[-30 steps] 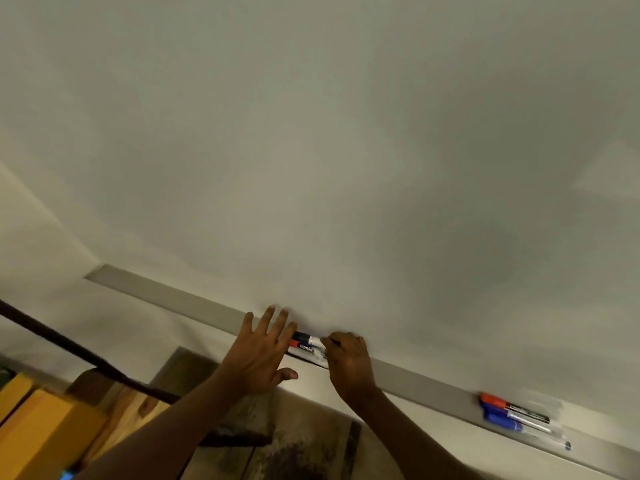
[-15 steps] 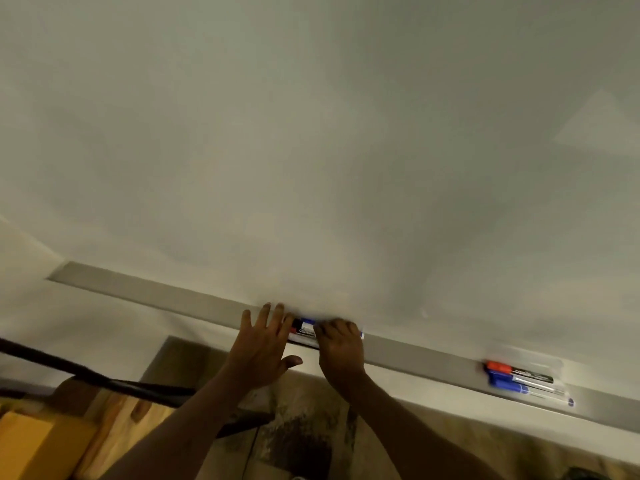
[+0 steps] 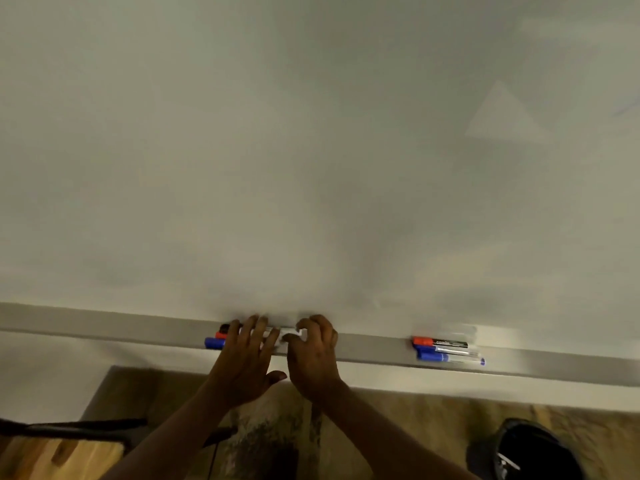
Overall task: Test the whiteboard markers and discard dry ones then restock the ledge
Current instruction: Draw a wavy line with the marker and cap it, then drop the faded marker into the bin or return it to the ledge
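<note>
A long grey ledge runs under the whiteboard. Three markers lie side by side on it; their black, red and blue caps stick out to the left of my left hand. That hand lies flat on their barrels with fingers spread. My right hand curls over the markers' right ends, thumb in front and fingers behind. A bit of white barrel shows between the hands. Farther right on the ledge lies a second group: one red-capped marker and two blue ones.
A black waste bin stands on the floor at the lower right. A wooden surface with a dark bar is at the lower left. The floor below the ledge is brownish and mottled.
The view has swung so the ledge now runs nearly level. My left hand has slid right onto the marker barrels, baring the three caps. My right hand stays on their right ends.
</note>
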The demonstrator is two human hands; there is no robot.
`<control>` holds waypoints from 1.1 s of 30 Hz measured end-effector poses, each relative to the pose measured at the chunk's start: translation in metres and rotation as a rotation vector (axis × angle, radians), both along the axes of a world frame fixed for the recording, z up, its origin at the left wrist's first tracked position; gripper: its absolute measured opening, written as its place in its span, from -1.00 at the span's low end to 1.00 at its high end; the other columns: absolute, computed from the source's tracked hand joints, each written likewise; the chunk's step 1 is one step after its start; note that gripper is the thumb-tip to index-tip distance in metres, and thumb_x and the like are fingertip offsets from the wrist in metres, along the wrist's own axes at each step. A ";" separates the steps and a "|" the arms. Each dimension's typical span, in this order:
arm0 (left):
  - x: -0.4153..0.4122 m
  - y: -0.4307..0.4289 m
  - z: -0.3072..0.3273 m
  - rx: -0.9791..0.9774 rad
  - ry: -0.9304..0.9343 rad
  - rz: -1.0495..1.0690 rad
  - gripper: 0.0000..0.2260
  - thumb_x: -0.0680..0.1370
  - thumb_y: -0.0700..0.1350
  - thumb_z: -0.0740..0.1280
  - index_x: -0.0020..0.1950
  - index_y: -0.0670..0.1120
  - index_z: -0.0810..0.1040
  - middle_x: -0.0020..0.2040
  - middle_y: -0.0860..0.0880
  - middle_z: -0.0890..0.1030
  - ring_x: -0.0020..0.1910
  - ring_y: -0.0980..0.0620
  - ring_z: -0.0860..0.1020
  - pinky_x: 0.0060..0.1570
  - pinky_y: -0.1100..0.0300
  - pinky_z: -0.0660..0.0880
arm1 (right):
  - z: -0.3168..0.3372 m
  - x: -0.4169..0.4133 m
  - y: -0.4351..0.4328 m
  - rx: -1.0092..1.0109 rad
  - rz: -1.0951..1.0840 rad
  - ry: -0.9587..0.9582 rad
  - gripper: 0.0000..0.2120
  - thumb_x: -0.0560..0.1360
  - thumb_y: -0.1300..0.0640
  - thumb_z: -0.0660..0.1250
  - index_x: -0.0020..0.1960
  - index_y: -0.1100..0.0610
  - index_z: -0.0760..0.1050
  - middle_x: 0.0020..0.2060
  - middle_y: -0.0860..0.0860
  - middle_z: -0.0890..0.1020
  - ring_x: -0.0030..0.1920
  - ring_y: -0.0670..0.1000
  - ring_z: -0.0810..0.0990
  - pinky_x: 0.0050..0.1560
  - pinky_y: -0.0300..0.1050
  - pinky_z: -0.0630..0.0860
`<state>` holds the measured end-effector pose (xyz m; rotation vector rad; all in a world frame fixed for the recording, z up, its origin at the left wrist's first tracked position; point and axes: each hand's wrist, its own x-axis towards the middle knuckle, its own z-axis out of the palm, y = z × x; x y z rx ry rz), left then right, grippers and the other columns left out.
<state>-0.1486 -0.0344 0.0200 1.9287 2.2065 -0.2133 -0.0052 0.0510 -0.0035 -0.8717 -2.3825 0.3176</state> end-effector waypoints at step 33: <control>0.232 0.144 -0.044 0.256 0.099 -0.398 -0.46 0.55 0.21 0.08 0.28 -0.20 0.38 0.15 -0.25 0.53 -0.05 -0.22 0.52 -0.11 -0.07 0.47 | -0.029 0.273 0.136 0.086 -0.100 -0.364 -0.70 0.44 0.13 0.40 0.14 0.20 0.55 0.02 0.11 0.63 0.02 0.12 0.59 0.03 0.01 0.53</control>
